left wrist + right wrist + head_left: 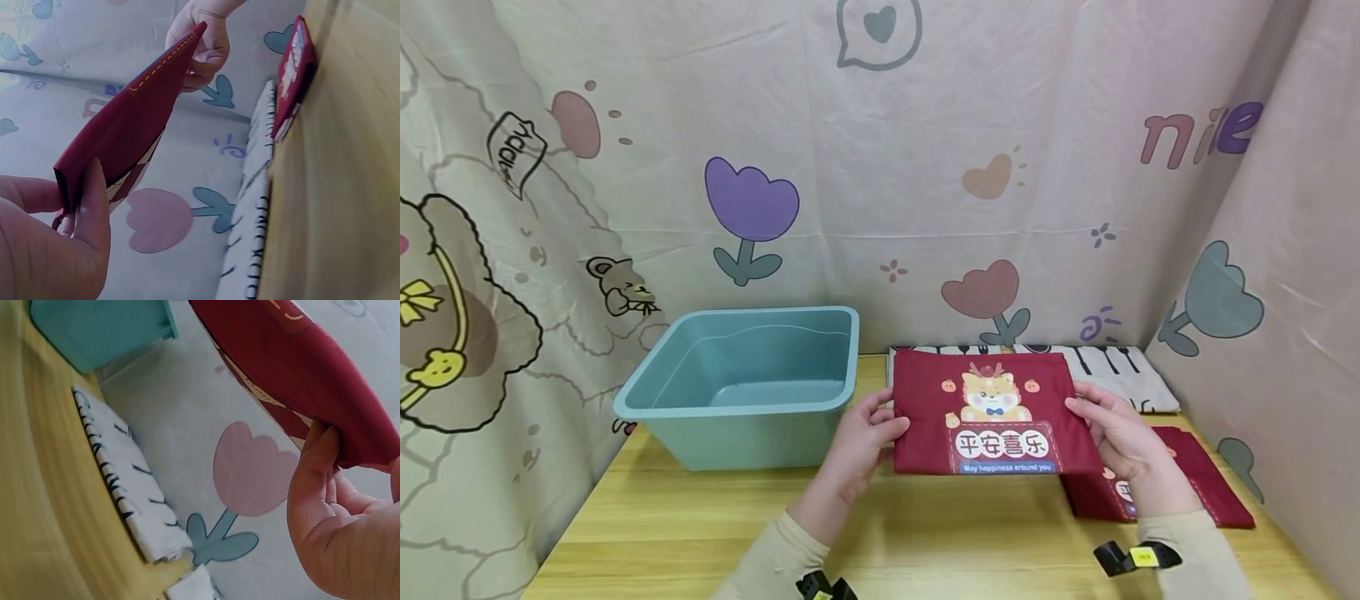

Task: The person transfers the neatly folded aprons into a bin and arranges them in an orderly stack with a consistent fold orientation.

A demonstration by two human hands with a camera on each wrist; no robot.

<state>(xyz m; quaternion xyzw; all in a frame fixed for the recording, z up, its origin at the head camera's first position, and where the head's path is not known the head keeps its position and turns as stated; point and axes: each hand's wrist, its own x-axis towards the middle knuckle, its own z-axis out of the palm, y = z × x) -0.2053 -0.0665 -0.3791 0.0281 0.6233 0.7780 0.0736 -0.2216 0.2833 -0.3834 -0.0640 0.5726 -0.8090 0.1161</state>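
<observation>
A folded dark red cloth (1000, 412) with a cartoon animal and white characters is held above the wooden table (700, 533). My left hand (868, 442) pinches its left edge, thumb on top. My right hand (1112, 437) pinches its right edge. In the left wrist view the red cloth (128, 125) stretches from my left thumb (94, 200) to the right hand (203, 44). In the right wrist view my right thumb (315, 469) presses the red cloth (300, 369) from below.
An empty teal plastic tub (745, 383) stands to the left of the cloth. A white cloth with black marks (1120, 371) lies at the back right. Another red cloth (1187, 483) lies on the table under my right hand. Patterned curtains close off three sides.
</observation>
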